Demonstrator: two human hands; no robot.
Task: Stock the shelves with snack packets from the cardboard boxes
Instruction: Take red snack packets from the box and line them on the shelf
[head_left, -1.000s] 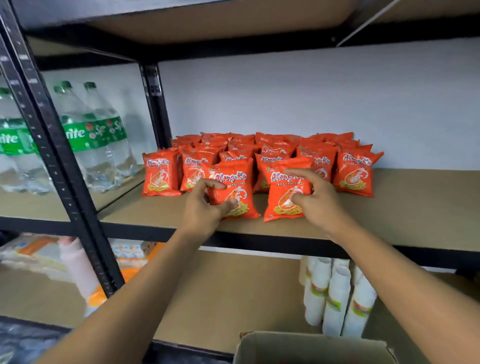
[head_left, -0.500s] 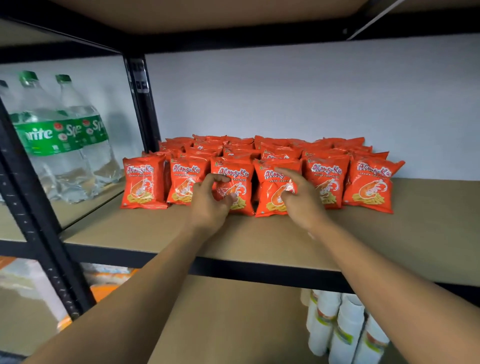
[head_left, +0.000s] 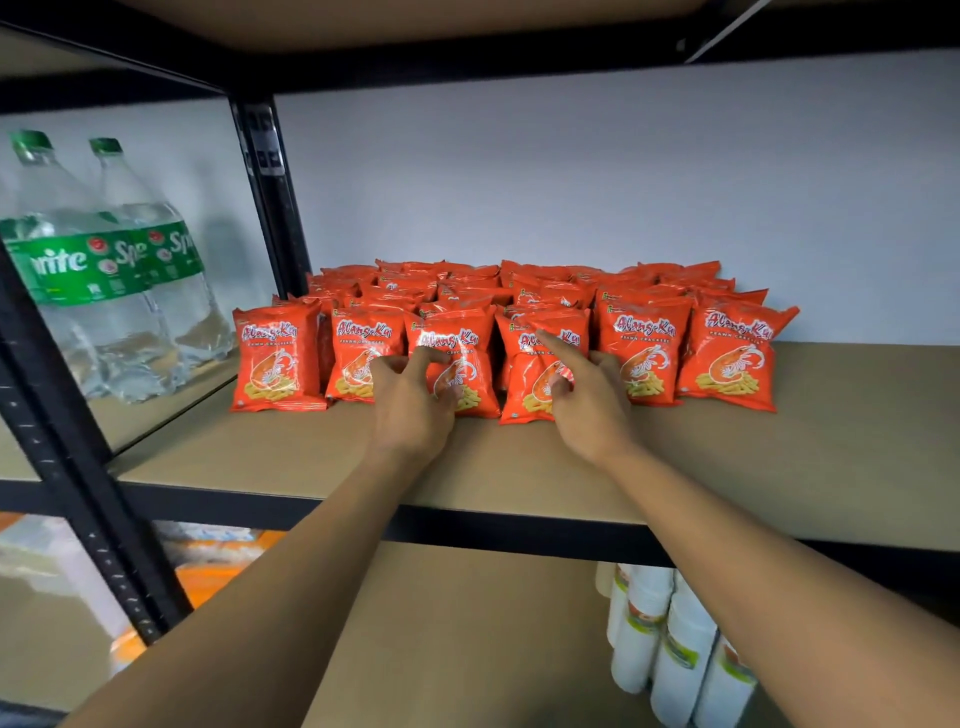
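Several orange prawn-cracker snack packets stand in rows on the brown shelf board (head_left: 810, 457), against the back wall. My left hand (head_left: 415, 410) has its fingers curled on the front of one front-row packet (head_left: 467, 335), thumb against its lower part. Beside it, my right hand (head_left: 587, 410) holds the neighbouring front-row packet (head_left: 527, 400), index finger stretched across its top and thumb low on its face. Both packets stand upright on the shelf, in line with the front row. No cardboard box is in view.
Large clear soda bottles with green labels (head_left: 130, 291) stand in the bay to the left, past a black upright post (head_left: 270, 197). Stacks of white paper cups (head_left: 670, 649) sit on the shelf below at the right. Bare board lies in front of and right of the packets.
Both hands have pushed their two packets back from the shelf's front edge into the front row. The view has moved up and closer, and the box at the bottom has left the frame.
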